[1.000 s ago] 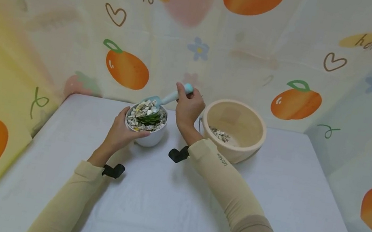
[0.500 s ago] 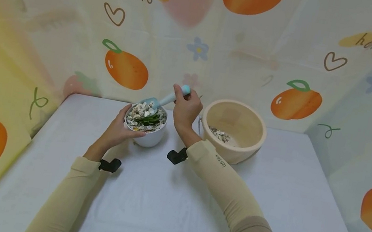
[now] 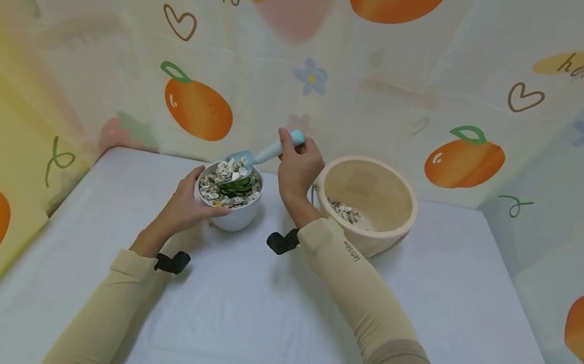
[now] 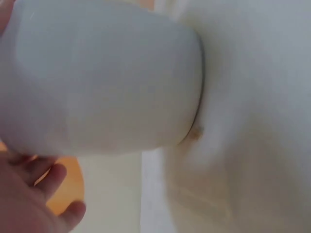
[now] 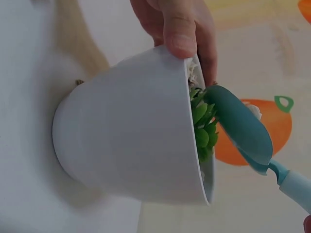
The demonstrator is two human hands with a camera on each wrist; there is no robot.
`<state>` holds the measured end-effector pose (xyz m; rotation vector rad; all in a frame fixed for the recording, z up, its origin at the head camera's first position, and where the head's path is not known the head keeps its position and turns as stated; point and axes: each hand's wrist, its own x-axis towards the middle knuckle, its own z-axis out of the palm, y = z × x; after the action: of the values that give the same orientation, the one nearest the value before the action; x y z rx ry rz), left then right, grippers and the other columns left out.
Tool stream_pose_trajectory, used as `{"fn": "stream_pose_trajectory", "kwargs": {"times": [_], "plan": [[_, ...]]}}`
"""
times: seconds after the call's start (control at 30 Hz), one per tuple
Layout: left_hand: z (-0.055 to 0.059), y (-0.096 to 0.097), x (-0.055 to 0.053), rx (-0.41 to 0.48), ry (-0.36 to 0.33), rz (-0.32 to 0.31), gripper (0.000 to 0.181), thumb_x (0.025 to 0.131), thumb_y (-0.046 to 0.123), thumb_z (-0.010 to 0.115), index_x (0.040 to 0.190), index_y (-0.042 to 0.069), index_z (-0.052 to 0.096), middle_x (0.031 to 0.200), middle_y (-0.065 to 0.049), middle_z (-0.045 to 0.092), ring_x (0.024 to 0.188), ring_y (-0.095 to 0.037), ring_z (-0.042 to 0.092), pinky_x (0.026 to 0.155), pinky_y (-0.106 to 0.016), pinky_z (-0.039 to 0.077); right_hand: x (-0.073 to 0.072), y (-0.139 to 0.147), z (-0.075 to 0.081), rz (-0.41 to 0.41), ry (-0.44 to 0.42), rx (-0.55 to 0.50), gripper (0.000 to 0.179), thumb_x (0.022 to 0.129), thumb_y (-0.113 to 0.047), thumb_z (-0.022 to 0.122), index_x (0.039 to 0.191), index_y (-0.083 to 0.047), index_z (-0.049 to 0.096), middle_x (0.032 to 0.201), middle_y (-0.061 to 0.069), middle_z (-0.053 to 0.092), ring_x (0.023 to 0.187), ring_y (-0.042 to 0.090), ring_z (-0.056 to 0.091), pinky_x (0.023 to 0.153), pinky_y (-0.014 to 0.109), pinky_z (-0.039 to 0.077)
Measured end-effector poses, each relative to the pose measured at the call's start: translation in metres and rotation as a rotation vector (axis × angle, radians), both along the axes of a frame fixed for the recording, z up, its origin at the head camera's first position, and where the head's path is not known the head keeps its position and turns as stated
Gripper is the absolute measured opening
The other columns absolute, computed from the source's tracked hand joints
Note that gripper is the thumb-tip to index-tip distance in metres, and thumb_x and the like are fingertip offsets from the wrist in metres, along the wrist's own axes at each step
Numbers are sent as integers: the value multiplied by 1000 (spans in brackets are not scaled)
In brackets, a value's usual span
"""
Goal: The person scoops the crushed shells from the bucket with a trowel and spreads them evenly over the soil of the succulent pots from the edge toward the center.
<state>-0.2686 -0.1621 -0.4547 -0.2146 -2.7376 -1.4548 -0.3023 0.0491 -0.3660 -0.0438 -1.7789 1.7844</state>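
A white flower pot (image 3: 239, 220) stands on the table, filled with pale stone chips (image 3: 212, 191) around a green succulent (image 3: 237, 186). My left hand (image 3: 186, 206) holds the pot from the left, thumb along the near rim and fingers round the far side. In my right hand (image 3: 299, 170) is a light-blue trowel (image 3: 270, 153), gripped by the end of its handle. Its blade carries whitish chips and slants down over the pot. The right wrist view shows the trowel blade (image 5: 243, 124) just above the succulent's leaves (image 5: 204, 128), its tip near the rim.
Right of the pot, a beige bucket (image 3: 361, 235) with a wire handle has a small heap of chips (image 3: 345, 211) at its bottom. A white cloth covers the table (image 3: 244, 328). A fruit-printed curtain (image 3: 367, 111) rises directly behind.
The trowel dipped slightly left and down, then came back up and right. More of the succulent's leaves show now. My left forearm has shifted a little left; the pot stays put.
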Motion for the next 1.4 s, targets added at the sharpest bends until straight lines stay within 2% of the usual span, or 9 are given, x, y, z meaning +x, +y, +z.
{"fn": "stream_pose_trajectory", "kwargs": {"times": [0.13,0.23,0.4,0.6,0.67,0.8,1.0,1.17,1.4], "plan": [[2,-7,-4,44,-70,-67,118,73,35,85,156,8,7,159,-20,20,146,-39,21,115,-63,22,-1,-1,-1,-7,0,-2,29,87,-28,75,85,1,69,71,20,69,60,23,67,59,24,58],[0,-9,-5,68,-105,-68,120,73,34,85,157,10,3,162,-19,16,148,-39,17,116,-63,20,1,-4,-3,0,-3,24,29,88,-28,73,86,1,69,71,21,69,63,28,68,60,24,57],[-4,-2,-1,78,-56,3,114,72,34,86,156,8,12,158,-18,25,146,-37,24,117,-59,22,3,-8,-5,12,11,44,29,89,-28,72,87,1,69,71,20,68,65,30,67,61,24,57],[-3,10,6,43,0,71,115,70,40,86,153,2,17,153,-21,31,141,-37,31,115,-58,27,2,-6,-3,0,29,57,29,88,-28,73,84,1,68,70,19,69,61,21,66,60,23,57],[-2,10,7,27,10,63,114,70,39,86,153,1,18,152,-22,32,140,-38,32,114,-59,28,1,-5,-2,-4,28,65,29,88,-27,73,84,1,69,71,19,69,60,19,66,59,23,56],[0,2,4,46,16,-6,108,72,32,87,152,2,21,151,-22,33,139,-37,32,114,-58,27,1,-3,2,-19,26,79,30,88,-28,74,82,1,67,69,18,68,60,18,65,59,22,56],[5,-8,-2,67,-103,-76,119,74,34,84,157,9,2,162,-19,13,149,-39,16,117,-62,19,3,-4,2,2,44,92,32,88,-30,73,79,-1,65,65,16,65,61,21,65,59,23,56],[1,-6,-1,96,-87,-46,117,73,31,85,157,10,7,160,-18,19,148,-36,20,118,-59,19,4,-6,-3,15,40,85,29,89,-29,72,85,0,68,69,16,69,63,22,66,59,22,56],[-3,1,5,46,-35,19,116,72,39,85,155,6,11,155,-20,27,143,-37,28,115,-61,25,5,-6,-5,16,36,66,29,88,-28,73,89,2,69,73,20,70,65,24,67,61,23,57]]}}
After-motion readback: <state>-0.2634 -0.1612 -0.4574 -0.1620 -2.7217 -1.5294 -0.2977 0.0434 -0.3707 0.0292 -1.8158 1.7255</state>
